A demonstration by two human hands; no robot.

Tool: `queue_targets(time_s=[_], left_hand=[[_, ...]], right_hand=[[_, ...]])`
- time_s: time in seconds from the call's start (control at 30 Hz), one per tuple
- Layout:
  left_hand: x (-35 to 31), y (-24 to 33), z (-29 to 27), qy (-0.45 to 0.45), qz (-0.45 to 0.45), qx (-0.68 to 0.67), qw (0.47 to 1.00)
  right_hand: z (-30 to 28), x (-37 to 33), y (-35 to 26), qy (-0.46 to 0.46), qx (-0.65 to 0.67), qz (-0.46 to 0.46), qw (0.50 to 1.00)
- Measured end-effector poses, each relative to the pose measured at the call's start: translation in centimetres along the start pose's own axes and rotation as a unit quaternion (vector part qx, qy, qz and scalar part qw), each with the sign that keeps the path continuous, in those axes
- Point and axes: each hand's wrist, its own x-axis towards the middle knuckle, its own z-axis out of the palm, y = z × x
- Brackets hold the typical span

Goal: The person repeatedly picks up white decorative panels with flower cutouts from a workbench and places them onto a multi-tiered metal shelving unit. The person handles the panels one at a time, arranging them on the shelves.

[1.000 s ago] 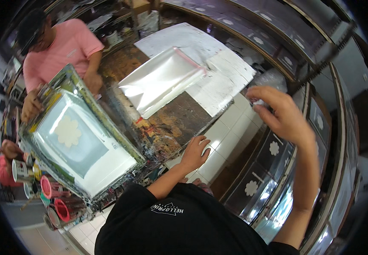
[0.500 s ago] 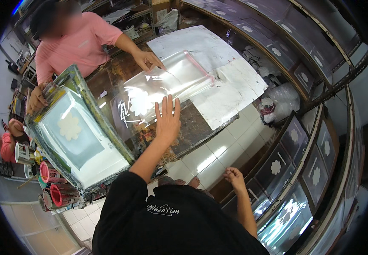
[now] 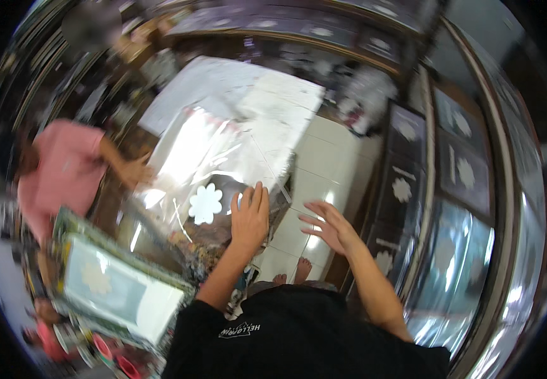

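A clear plastic sheet (image 3: 213,165) with a white flower print (image 3: 206,204) lies at the near end of a stack of glossy film on the worktable. At the sheet's near right edge is my left hand (image 3: 250,218), fingers stretched out; whether it touches the film I cannot tell. My right hand (image 3: 329,228) hangs in the air right of the table over the floor, fingers spread and holding nothing. Across the table, a co-worker's hand (image 3: 135,172) rests at the film's left edge. A screen printing frame (image 3: 106,287) with a pale flower shape stands tilted at the lower left.
White boards (image 3: 273,95) lie under the film at the table's far end. Drying racks (image 3: 415,189) with flower-printed sheets line the right and back. A plastic bag (image 3: 368,95) sits beyond the table on the tiled floor (image 3: 314,158). Red tubs (image 3: 128,366) stand at the lower left.
The view has swung to the right. My right hand has risen toward the table and its fingers have spread. The film looks turned, and its flower now shows left of my left hand.
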Motion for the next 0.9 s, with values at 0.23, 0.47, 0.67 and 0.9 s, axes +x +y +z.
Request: queue_targets(time_s=[0.23, 0.47, 0.67, 0.9], left_hand=[[-4.2, 9.7, -3.0, -0.032, 0.153, -0.107, 0.982], [-10.6, 15.5, -6.4, -0.029, 0.349, -0.232, 0.907], [-15.5, 18.3, -12.5, -0.02, 0.465, -0.385, 0.797], [-14.0, 18.1, -15.6, 0.155, 0.436, -0.519, 0.719]], right_hand=[[2.6, -1.2, -1.0, 0.141, -0.225, -0.048, 0.963], [7.3, -17.0, 1.7, 0.372, -0.409, -0.15, 0.819], [16.0, -28.6, 2.9, 0.486, -0.593, -0.251, 0.591], [33.4, -43.1, -1.6, 0.567, -0.625, -0.175, 0.508]])
